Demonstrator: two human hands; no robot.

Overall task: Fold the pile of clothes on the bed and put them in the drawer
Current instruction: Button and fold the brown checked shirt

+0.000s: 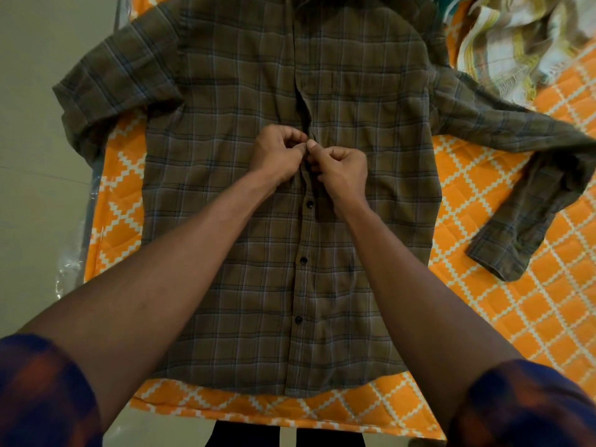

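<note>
A brown plaid long-sleeved cotton shirt [225, 221] is lying face up, spread flat over the orange quilted bedspread with white lattice [516, 285]. The left hand [277, 153] and right hand [342, 169] are meeting at its front opening, each pinching the fabric edge between thumb and curled fingers, seemingly fastening a button. Three small black round buttons [309, 204] toward 6 o'clock are sitting closed. A crumpled yellow-and-white striped cloth [516, 43] is waiting at 1 o'clock. The gaping stretch toward 12 o'clock probably needs closing before folding is starting.
</note>
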